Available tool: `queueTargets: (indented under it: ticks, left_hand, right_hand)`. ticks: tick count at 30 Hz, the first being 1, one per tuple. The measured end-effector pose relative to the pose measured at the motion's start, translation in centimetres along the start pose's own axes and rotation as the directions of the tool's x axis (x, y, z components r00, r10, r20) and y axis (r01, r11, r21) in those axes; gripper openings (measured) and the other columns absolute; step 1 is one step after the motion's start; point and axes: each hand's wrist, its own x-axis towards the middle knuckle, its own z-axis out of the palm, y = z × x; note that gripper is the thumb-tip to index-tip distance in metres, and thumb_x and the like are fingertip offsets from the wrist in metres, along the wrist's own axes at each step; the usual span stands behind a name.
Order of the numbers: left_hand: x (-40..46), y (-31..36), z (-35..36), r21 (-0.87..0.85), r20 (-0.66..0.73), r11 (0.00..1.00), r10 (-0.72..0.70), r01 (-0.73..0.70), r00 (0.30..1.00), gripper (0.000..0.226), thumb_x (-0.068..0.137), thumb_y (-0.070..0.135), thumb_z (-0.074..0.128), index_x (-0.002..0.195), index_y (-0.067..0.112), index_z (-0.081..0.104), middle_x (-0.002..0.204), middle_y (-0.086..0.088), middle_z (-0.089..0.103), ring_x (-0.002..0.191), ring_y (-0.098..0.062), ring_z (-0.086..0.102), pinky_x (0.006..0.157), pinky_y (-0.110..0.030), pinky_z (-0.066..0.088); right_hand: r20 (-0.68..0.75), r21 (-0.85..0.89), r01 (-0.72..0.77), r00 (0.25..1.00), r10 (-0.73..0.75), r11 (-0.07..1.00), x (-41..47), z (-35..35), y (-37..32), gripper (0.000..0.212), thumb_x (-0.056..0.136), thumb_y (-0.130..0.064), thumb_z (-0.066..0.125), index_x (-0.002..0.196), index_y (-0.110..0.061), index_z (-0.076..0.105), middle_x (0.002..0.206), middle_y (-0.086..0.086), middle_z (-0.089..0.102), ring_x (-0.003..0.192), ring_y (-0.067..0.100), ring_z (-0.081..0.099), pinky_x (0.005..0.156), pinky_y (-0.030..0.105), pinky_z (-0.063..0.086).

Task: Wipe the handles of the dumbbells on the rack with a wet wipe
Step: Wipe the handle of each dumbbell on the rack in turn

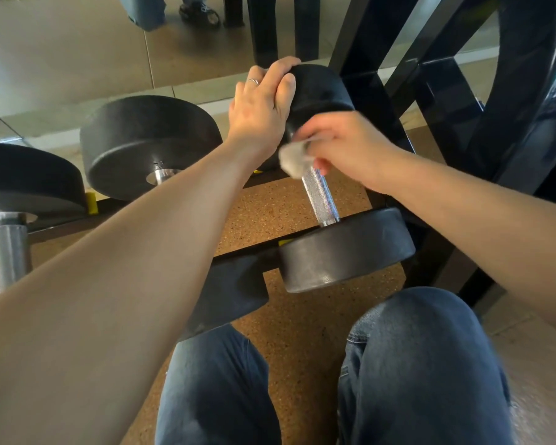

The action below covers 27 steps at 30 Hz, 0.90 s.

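Lying across the two rails of a black steel rack (238, 256): a dumbbell with round matte-black rubber heads and a knurled silver metal handle (321, 197). Long axis running from near to far, tilted a little leftward at the far end; near head (344, 248) resting on the front rail, far head (321, 91) on the back rail. Gripped at the far end of the handle by the right hand (344, 146), fingers curled around a crumpled white wet wipe (294, 157) wrapped on the metal, blurred. Draped over the far head: the left hand (264, 104), fingers curved onto the rubber, a ring on one finger. Further left on the same rack, two larger black dumbbells (148, 146).
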Motion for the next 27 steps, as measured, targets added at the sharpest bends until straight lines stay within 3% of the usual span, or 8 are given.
queueTargets:
  ticks: [3,11,14,16,19,21,23,27]
  left_hand:
    - [0.0,0.2,0.0,0.01,0.014,1.0,-0.003,0.003,1.0,0.042,0.108,0.038,0.023,0.144,0.035,0.043,0.131,-0.005,0.047,0.122,-0.024,0.041,0.105,-0.044,0.037]
    - [-0.3,0.4,-0.1,0.017,0.008,1.0,-0.004,0.004,1.0,0.043,0.108,0.038,0.022,0.145,0.035,0.041,0.135,-0.005,0.046,0.125,-0.023,0.04,0.107,-0.04,0.037]
    - [-0.5,0.5,-0.2,0.054,0.015,0.999,0.004,-0.004,1.0,0.043,0.107,0.04,0.021,0.146,0.035,0.039,0.136,-0.005,0.045,0.125,-0.024,0.04,0.107,-0.042,0.037]
    - [-0.6,0.8,-0.1,0.101,-0.003,0.993,-0.054,0.054,0.999,0.045,0.106,0.045,0.024,0.147,0.029,0.036,0.14,-0.009,0.041,0.126,-0.028,0.039,0.105,-0.042,0.036]
    - [-2.3,1.0,-0.6,0.265,-0.146,0.943,-0.169,0.204,0.975,0.056,0.103,0.054,0.031,0.141,0.013,0.034,0.14,-0.014,0.037,0.126,-0.032,0.038,0.099,-0.042,0.035]
    - [-4.0,0.7,-1.1,0.318,-0.251,0.935,-0.075,0.156,0.965,0.049,0.102,0.049,0.034,0.129,0.009,0.043,0.128,-0.012,0.047,0.115,-0.029,0.047,0.094,-0.04,0.042]
    - [-5.2,0.6,-1.5,0.215,-0.189,0.967,-0.093,0.133,0.978,0.034,0.103,0.039,0.037,0.118,0.011,0.049,0.107,-0.005,0.057,0.094,-0.022,0.057,0.079,-0.038,0.049]
    - [-5.6,0.9,-2.0,0.046,-0.007,0.964,-0.262,0.262,0.965,0.026,0.096,0.033,0.046,0.102,0.011,0.058,0.083,-0.002,0.061,0.073,-0.018,0.061,0.059,-0.03,0.045]
  right_hand:
    - [-0.273,-0.273,0.027,0.956,-0.104,0.962,0.2,-0.1,2.5,0.034,0.093,-0.005,0.048,0.117,-0.022,0.067,0.108,-0.001,0.066,0.096,0.011,0.062,0.083,0.027,0.054]
    - [-0.008,-0.567,0.241,0.954,-0.298,0.787,0.0,0.6,2.7,0.03,0.093,-0.011,0.051,0.114,-0.018,0.072,0.117,-0.002,0.066,0.103,0.012,0.063,0.091,0.034,0.053]
    - [0.166,-0.492,0.227,0.972,-0.165,0.841,-1.2,1.1,1.6,0.03,0.095,-0.014,0.049,0.107,-0.024,0.074,0.109,-0.009,0.068,0.082,-0.011,0.059,0.075,0.011,0.044]
    - [0.279,-0.372,0.154,0.959,-0.047,0.915,-1.9,1.3,1.3,0.028,0.091,-0.014,0.055,0.105,-0.029,0.075,0.103,-0.015,0.067,0.08,-0.01,0.058,0.074,0.011,0.04]
    - [-0.096,0.211,-0.106,0.987,0.128,0.972,-1.4,0.5,1.7,0.026,0.082,-0.005,0.059,0.093,-0.02,0.077,0.092,0.002,0.071,0.078,0.011,0.065,0.074,0.026,0.055]
    - [-0.327,0.467,-0.25,0.842,0.428,0.848,-0.4,-0.1,3.1,0.022,0.084,-0.003,0.057,0.091,-0.013,0.076,0.089,0.01,0.07,0.067,0.018,0.063,0.071,0.028,0.056]
    - [-0.367,0.428,-0.43,0.722,0.587,0.795,0.6,-0.1,4.5,0.017,0.086,-0.007,0.058,0.096,-0.007,0.072,0.086,0.013,0.068,0.065,0.018,0.06,0.065,0.028,0.056]
    - [-0.101,0.397,-0.607,0.716,0.69,0.688,1.4,1.4,4.2,0.018,0.086,0.006,0.05,0.099,-0.002,0.059,0.07,0.011,0.056,0.05,0.015,0.05,0.046,0.023,0.043]
